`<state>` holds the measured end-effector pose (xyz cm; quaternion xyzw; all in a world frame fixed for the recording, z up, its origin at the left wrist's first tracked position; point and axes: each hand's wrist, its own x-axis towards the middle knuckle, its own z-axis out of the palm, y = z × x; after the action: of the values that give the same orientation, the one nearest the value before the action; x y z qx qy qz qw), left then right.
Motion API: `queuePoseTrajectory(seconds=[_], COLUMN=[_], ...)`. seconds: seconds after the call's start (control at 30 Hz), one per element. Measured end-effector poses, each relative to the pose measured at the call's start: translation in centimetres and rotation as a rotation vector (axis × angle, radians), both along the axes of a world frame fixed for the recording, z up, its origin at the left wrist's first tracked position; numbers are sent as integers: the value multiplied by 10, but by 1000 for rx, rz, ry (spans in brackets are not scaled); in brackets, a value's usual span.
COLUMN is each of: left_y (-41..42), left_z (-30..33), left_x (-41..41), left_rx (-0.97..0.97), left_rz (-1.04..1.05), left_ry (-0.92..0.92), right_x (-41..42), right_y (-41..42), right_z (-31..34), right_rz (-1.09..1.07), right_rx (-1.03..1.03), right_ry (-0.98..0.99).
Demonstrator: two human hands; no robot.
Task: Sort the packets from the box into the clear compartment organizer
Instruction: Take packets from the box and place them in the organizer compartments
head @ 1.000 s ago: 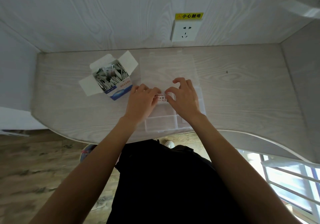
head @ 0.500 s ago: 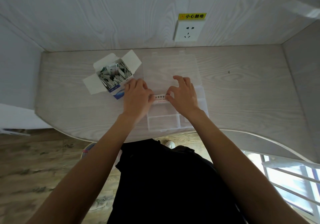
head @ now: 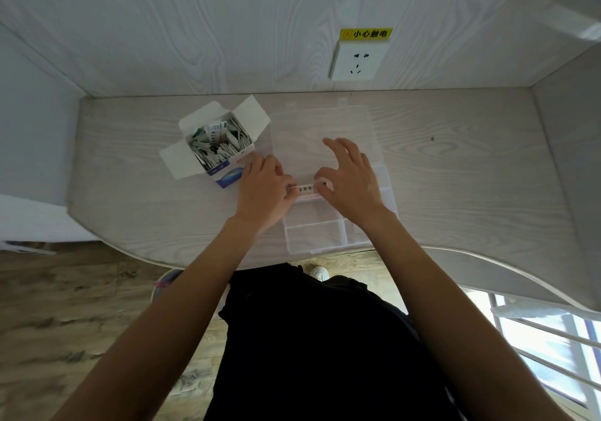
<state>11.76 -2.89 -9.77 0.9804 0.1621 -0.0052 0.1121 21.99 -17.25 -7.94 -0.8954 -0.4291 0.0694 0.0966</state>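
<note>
A small white packet point(head: 305, 190) with dark print and a red line is held over the clear compartment organizer point(head: 320, 237). My left hand point(head: 265, 190) pinches its left end and my right hand point(head: 349, 177) pinches its right end with thumb and forefinger, the other fingers spread. The organizer's clear lid point(head: 322, 128) lies flat behind the hands. To the left stands the open white and blue box point(head: 219, 147), full of several packets standing on edge.
The pale wooden desk point(head: 455, 177) has a curved front edge and walls at the back and both sides. A wall socket point(head: 357, 61) with a yellow warning label sits on the back wall. A metal rail shows at the lower right.
Both hands stay on the packet over the organizer; the right hand's fingers have spread a little wider. The view has shifted slightly.
</note>
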Motion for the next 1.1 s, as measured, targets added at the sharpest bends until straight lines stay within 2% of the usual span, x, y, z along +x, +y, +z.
queuePoseTrajectory(seconds=[0.13,0.4,0.63,0.73,0.93,1.1], left_y=[-3,-4,-4,-3,0,0], left_z=[2,7,18,17,13,17], left_x=[0,3,9,8,1,-10], left_rx=[-42,-85,-99,-113,-172,-277], left_rz=[-2,-15,-48,-49,-31,5], left_ry=[0,33,78,73,15,-85], right_x=[0,5,7,9,11,11], right_y=[-4,2,2,-1,-1,-9], right_z=[-5,1,6,6,1,-3], right_rz=[27,12,46,26,-8,-120], right_rx=[-57,-62,-151,-165,-95,207], right_ry=[87,135,62,108,219,272])
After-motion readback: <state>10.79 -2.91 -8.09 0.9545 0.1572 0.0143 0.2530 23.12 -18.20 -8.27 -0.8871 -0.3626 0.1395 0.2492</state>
